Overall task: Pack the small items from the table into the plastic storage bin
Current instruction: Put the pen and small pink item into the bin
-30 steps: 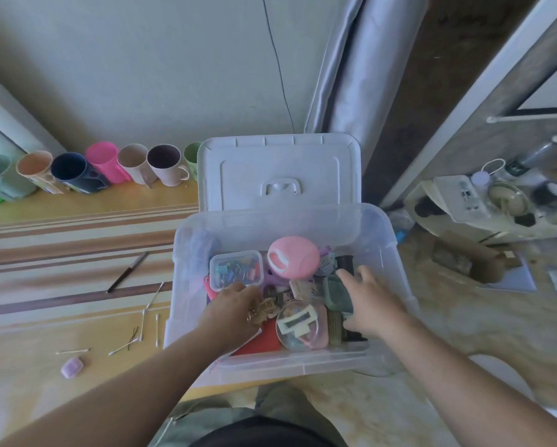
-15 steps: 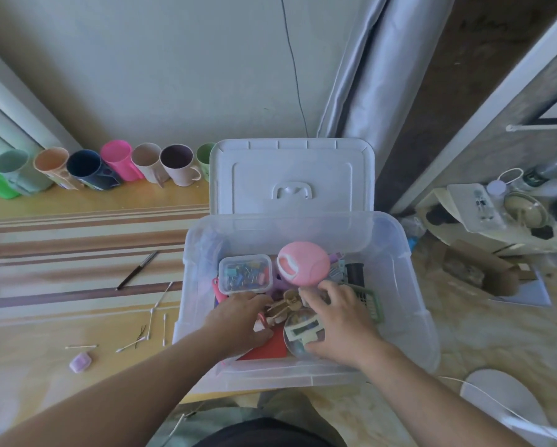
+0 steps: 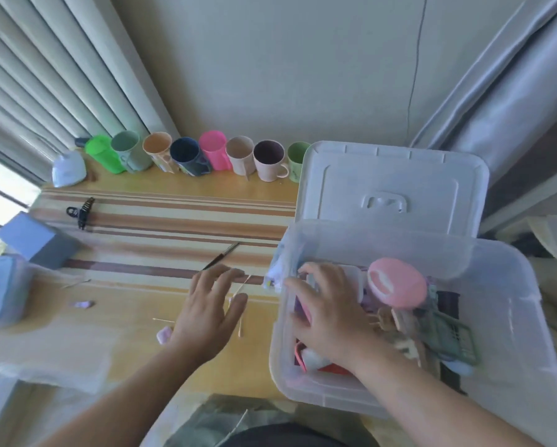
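- Left hand (image 3: 211,309) is out over the table (image 3: 148,227), fingers spread and straight, holding nothing, right above the scattered cotton swabs (image 3: 240,327).
- Right hand (image 3: 330,312) is down inside the plastic storage bin (image 3: 509,317), fingers fanned across the clutter; whether it grips anything, I can't tell.
- The bin sits at the table's right edge, lid (image 3: 390,188) propped up behind, pink round case (image 3: 398,282) and green basket (image 3: 454,341) inside.
- On the table: a black pen (image 3: 220,256) beyond the left fingertips, a black hair claw (image 3: 82,211) far left, a small lilac piece (image 3: 163,334) by the left wrist.
- Mugs (image 3: 186,156) line the wall.
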